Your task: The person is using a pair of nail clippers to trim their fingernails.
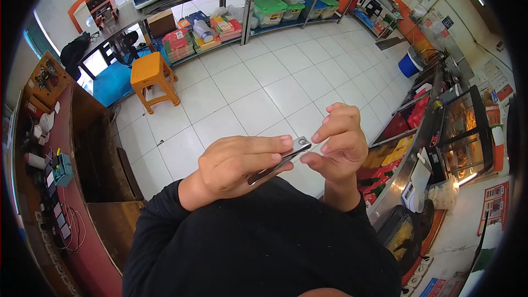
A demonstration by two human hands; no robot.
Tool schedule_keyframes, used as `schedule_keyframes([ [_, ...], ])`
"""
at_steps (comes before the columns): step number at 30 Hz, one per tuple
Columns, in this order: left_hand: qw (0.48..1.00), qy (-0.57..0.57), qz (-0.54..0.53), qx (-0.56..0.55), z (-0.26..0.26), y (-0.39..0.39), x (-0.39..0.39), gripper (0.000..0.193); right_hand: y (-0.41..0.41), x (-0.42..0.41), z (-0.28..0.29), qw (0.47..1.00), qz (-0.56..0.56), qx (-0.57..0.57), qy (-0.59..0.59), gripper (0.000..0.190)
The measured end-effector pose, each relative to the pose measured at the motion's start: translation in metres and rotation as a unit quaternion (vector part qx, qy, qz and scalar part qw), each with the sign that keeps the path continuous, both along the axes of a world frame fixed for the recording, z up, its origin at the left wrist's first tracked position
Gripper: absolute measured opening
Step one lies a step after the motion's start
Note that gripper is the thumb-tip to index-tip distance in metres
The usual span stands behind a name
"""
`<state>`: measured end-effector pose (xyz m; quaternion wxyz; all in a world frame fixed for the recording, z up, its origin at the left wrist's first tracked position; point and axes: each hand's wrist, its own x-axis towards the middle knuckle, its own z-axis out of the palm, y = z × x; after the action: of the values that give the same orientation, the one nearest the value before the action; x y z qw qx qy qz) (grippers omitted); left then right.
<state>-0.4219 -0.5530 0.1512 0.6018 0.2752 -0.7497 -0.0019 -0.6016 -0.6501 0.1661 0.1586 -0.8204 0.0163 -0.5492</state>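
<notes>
A shiny metal nail clipper (302, 143) lies in the grip of my left hand (241, 161), the fingers over it and the thumb beneath. Its tip, with a round pin, sticks out past my fingertips to the right. My right hand (344, 144) is raised beside that tip, palm side towards it. The right fingers are curled and spread, with a gap between thumb and fingers and nothing seen in it. The right thumb tip is close to the clipper's end; whether they touch, I cannot tell.
A yellow plastic stool (148, 72) stands on white floor tiles (264, 74). To the left runs a red-topped counter (88, 239); a steel counter (383, 202) with a glass display warmer (464, 132) is at right. Lidded storage boxes (270, 8) sit under the far table.
</notes>
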Motion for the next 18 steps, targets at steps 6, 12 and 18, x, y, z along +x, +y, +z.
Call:
schedule_keyframes([
  [6, 0.993, 0.11, -0.029, -0.038, -0.008, -0.006, 0.002, 0.051, -0.008, 0.015, -0.014, 0.831, 0.39, 0.343, -0.201, 0.065],
  [12, 0.991, 0.122, -0.055, -0.029, -0.021, -0.007, 0.005, 0.071, -0.014, 0.026, -0.016, 0.682, 0.572, 0.409, -0.199, 0.07],
  [18, 0.993, 0.105, -0.058, 0.022, -0.023, -0.005, 0.009, 0.071, -0.014, 0.031, -0.02, 0.676, 0.573, 0.418, -0.199, 0.069],
])
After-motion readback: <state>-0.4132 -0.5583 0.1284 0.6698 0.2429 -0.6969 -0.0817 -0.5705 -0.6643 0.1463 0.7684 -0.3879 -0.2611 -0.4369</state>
